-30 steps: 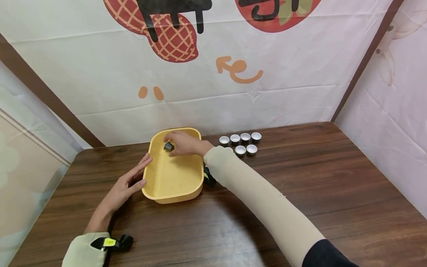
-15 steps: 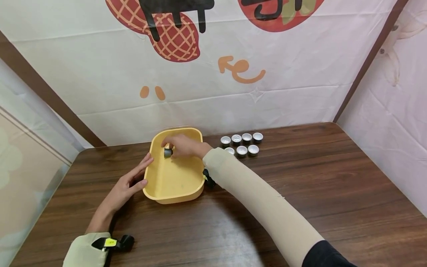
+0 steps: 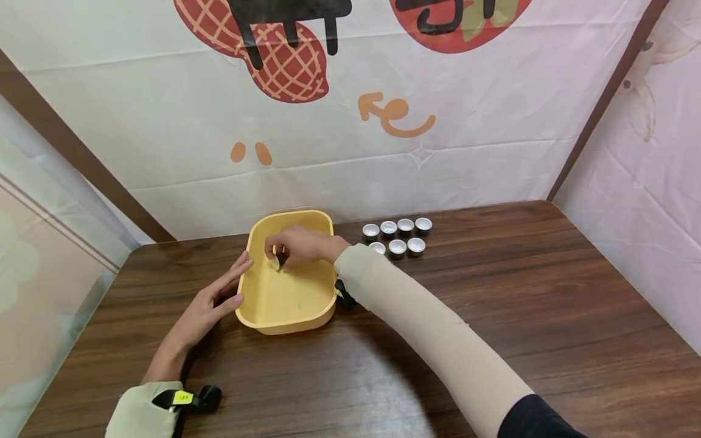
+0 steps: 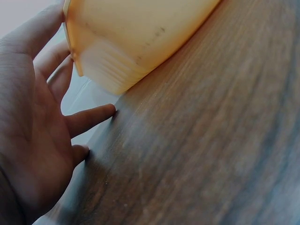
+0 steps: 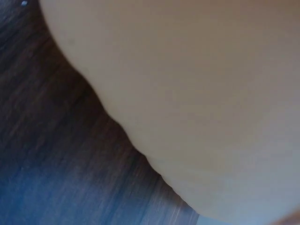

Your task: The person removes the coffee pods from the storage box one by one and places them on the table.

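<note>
Inside the yellow plastic basin (image 3: 285,304), my right hand (image 3: 304,244) pinches a small dark coffee capsule (image 3: 281,260) between its fingers. The capsule is tipped on its side, its pale lid facing left. Fairly straight fingers of my left hand (image 3: 202,307) rest against the basin's left rim, thumb lower and apart from them. In the left wrist view, the left hand (image 4: 37,126) has fingertips on the rim and other fingers spread below it. A pale blurred surface fills most of the right wrist view, where the right hand's grip is hidden.
Several dark coffee capsules with silver lids (image 3: 406,225) stand in two rows on the wooden table (image 3: 526,292), right of the basin. A printed white cloth (image 3: 339,176) hangs behind the table's back edge. Black straps with small devices (image 3: 204,399) sit on the wrists.
My right hand has moved slightly toward me inside the basin, and the capsule in it has turned so its pale lid shows. The left hand stays on the rim.
</note>
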### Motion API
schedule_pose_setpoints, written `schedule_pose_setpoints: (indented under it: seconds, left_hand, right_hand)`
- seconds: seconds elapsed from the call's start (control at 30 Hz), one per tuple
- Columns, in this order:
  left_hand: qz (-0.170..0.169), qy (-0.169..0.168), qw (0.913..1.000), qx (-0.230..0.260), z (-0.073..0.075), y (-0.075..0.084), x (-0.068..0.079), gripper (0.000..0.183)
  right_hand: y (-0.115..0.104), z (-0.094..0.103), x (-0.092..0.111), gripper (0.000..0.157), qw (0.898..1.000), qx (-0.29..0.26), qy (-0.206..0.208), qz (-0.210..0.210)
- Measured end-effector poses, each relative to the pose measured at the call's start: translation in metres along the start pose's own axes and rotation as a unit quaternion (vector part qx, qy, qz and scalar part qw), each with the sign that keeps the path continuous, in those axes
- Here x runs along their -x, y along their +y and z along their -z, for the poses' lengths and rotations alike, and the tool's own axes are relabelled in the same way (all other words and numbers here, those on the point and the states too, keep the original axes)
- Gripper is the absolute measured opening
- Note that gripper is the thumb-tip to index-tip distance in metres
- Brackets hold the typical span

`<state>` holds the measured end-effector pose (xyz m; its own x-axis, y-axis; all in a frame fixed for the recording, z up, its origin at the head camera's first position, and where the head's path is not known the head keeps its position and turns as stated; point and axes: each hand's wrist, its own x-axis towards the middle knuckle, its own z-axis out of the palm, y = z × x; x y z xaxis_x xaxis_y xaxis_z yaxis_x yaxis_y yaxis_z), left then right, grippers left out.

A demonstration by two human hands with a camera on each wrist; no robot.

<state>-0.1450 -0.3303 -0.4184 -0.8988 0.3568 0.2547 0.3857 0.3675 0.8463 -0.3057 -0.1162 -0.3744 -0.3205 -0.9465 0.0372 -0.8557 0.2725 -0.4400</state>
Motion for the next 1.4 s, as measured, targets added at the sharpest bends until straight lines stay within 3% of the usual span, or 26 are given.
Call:
schedule_pose_setpoints:
  seconds: [0.63, 0.97, 1.4]
  left_hand:
    - [-0.008, 0.004, 1.0000, -0.001, 0.000, -0.002, 0.000, 0.059]
    - [0.006, 0.004, 0.9999, -0.008, 0.001, -0.003, 0.001, 0.059]
    - [0.020, 0.009, 0.9996, -0.019, 0.000, -0.001, 0.001, 0.059]
  right_hand:
    - [-0.004, -0.002, -0.001, 0.029, 0.999, 0.034, -0.021, -0.013]
    - [-0.004, -0.001, 0.000, 0.026, 0.999, 0.038, -0.022, -0.009]
    - [-0.001, 0.017, 0.026, 0.028, 0.995, -0.052, 0.077, 0.032]
